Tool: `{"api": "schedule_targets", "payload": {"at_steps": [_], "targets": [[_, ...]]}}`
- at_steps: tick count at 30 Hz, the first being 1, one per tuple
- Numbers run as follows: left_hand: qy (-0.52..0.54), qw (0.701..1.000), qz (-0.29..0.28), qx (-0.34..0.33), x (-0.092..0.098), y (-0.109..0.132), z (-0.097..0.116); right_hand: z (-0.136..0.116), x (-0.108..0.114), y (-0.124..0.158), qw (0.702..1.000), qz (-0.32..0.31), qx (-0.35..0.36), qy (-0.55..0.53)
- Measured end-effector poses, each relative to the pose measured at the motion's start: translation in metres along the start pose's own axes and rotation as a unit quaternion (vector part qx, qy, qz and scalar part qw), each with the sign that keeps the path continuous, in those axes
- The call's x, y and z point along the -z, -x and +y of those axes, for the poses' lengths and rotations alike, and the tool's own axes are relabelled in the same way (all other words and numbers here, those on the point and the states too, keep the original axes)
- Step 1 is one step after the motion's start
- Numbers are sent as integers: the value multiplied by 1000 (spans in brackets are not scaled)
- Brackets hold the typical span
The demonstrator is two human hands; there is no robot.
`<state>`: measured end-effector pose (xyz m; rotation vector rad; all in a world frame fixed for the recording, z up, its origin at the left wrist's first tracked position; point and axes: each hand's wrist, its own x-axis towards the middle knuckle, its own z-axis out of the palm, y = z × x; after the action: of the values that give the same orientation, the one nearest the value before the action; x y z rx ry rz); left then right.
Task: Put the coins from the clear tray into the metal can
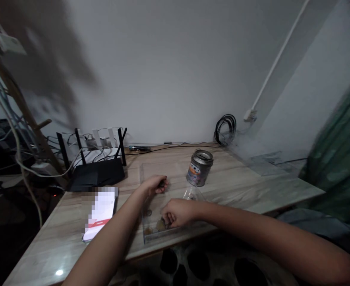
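Observation:
A shallow clear plastic tray lies near the table's front edge. Several round coin-like discs are in it, among them a brassy disc and a brownish disc. My left hand is curled over the tray's left part, with something small and dark in its fingers. Low over the tray, my right hand has its fingers bent together beside the brassy disc; what they pinch is hidden. Behind the right hand are a clear plastic piece with markings and an upright grey metal tin with a printed label.
A lit phone lies left of my left forearm. Behind it stand a black router and white antennas with tangled cables. Coiled black cable leans on the wall. Clear sheets lie at the right, near a green curtain.

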<state>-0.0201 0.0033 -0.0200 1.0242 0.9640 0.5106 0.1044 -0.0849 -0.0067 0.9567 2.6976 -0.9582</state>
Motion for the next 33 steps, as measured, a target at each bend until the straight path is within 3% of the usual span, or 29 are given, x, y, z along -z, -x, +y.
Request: {"api": "schedule_targets", "payload": {"at_steps": [2,6,10,14,16,19,21,24,29,31,33], "targets": [[-20,1000,-2,11,-1,-1,-3,-1,6,-1,999,27,-16,-32],[-33,999,-16,12,-2,-1,-7,-3,36,-8,976,201,-61,-61],[30,994,-87,66,-4,9,0,-2,66,-13,945,306,-110,-23],[103,983,-125,89,-5,17,8,6,73,4,911,383,-134,70],[137,980,-122,71,-7,19,9,14,64,19,933,312,-136,113],[207,973,-97,32,-12,21,9,28,41,42,979,112,-121,122],[258,963,-79,13,-15,22,9,35,25,52,986,52,-115,107],[294,955,-52,5,-20,25,10,40,10,59,991,50,-96,75],[260,964,-46,30,-25,24,8,41,1,57,990,70,-111,59],[242,968,-40,48,-26,22,6,38,7,56,987,95,-120,42],[238,969,-34,59,-26,21,4,33,24,59,979,172,-110,22]]}}
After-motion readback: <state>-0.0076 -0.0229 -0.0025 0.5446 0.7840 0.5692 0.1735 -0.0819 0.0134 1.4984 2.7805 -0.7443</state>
